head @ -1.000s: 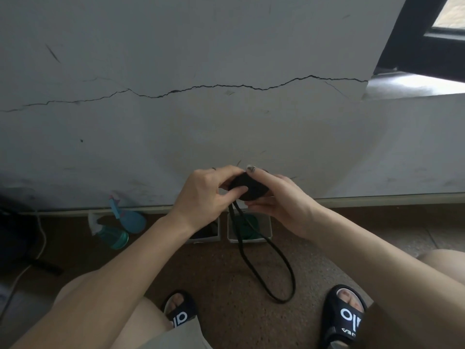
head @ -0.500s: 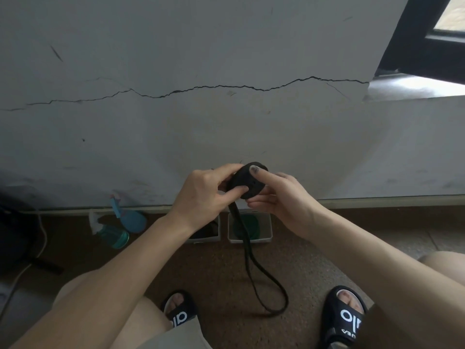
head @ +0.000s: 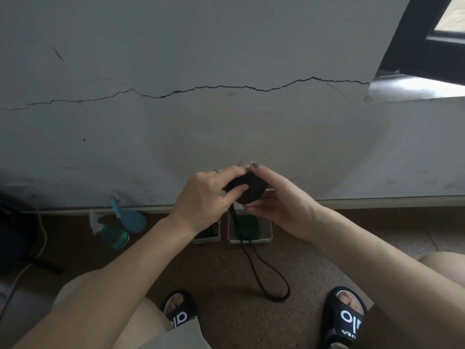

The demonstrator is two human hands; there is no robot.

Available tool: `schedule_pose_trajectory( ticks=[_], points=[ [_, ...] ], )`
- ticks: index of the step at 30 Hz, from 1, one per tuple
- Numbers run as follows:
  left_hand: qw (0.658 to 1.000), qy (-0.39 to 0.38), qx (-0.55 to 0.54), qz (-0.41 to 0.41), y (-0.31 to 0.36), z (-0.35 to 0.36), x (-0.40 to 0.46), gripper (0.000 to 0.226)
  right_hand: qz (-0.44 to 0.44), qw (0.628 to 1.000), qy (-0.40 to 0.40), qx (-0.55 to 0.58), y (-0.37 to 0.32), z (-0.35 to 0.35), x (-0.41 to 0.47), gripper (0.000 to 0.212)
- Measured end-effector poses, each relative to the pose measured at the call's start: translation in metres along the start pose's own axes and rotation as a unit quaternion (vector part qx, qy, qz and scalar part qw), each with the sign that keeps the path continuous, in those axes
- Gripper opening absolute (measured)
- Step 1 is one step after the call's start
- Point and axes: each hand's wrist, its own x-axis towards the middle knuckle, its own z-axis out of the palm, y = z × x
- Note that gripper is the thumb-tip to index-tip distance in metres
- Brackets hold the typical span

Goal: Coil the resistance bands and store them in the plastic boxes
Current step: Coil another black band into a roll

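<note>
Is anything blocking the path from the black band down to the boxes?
Nothing visible stands between. Both hands hold the black band above the boxes; the right box already holds a green coil, the left box is largely hidden by the left wrist.

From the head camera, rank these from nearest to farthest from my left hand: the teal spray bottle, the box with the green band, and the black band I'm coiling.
1. Black band, gripped by the left hand.
2. Box with the green band, just right, on the floor.
3. Teal spray bottle, far left by the wall.
</note>
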Motion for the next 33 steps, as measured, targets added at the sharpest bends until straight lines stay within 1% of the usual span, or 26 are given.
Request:
schedule_pose_trajectory(
  ticks=[2,4,6,7,9,10,12,13,15,21,25,27,29,31,33],
  points=[
    [1.000,-0.004,-0.006,0.000,0.000,0.002,0.000,0.043,-0.002,1.000,0.007,0.010,0.000,0.001,0.000,0.046],
    [1.000,-0.004,-0.016,-0.016,0.000,0.003,0.001,0.050,0.024,0.995,0.002,0.095,0.000,0.000,0.001,0.050],
    [0.999,-0.001,-0.031,-0.035,0.001,0.003,0.000,0.055,0.053,0.981,-0.004,0.187,-0.003,-0.001,0.000,0.053],
    [0.999,0.003,-0.036,-0.041,0.002,0.003,0.000,0.054,0.063,0.977,-0.014,0.203,-0.005,-0.002,0.000,0.055],
    [0.998,0.005,-0.045,-0.045,0.001,0.002,0.000,0.048,0.066,0.983,-0.029,0.170,-0.006,-0.004,0.000,0.059],
    [0.998,-0.001,-0.050,-0.046,0.001,0.002,0.000,0.047,0.056,0.991,-0.027,0.121,-0.005,-0.006,0.001,0.059],
    [0.997,-0.016,-0.056,-0.044,0.002,0.003,0.000,0.048,0.014,1.000,-0.008,0.015,-0.003,-0.005,0.002,0.052],
    [0.998,-0.021,-0.054,-0.039,0.002,0.003,-0.001,0.049,-0.009,1.000,0.001,-0.009,-0.002,-0.003,0.002,0.048],
    [0.998,-0.020,-0.053,-0.034,0.003,0.003,-0.001,0.050,-0.024,1.000,0.013,0.012,-0.001,0.000,0.002,0.042],
    [0.993,0.001,-0.092,-0.072,0.005,0.002,-0.001,0.043,0.031,0.986,0.012,0.161,-0.002,0.001,-0.002,0.046],
    [0.994,0.018,-0.078,-0.081,0.007,0.003,-0.001,0.032,0.031,0.977,0.000,0.209,-0.002,0.002,0.000,0.049],
    [0.994,0.014,-0.069,-0.084,0.006,0.003,-0.001,0.033,0.030,0.975,-0.018,0.221,-0.001,0.000,0.002,0.049],
    [0.993,0.015,-0.081,-0.089,0.004,0.002,-0.001,0.034,0.038,0.980,-0.042,0.193,-0.001,-0.004,0.003,0.050],
    [0.991,0.020,-0.092,-0.092,0.001,-0.002,-0.001,0.033,0.035,0.995,-0.048,0.086,-0.002,-0.007,0.003,0.049],
    [0.993,0.009,-0.083,-0.086,-0.001,-0.005,-0.001,0.036,-0.015,0.999,-0.026,-0.032,-0.001,-0.007,0.004,0.048]
  ],
)
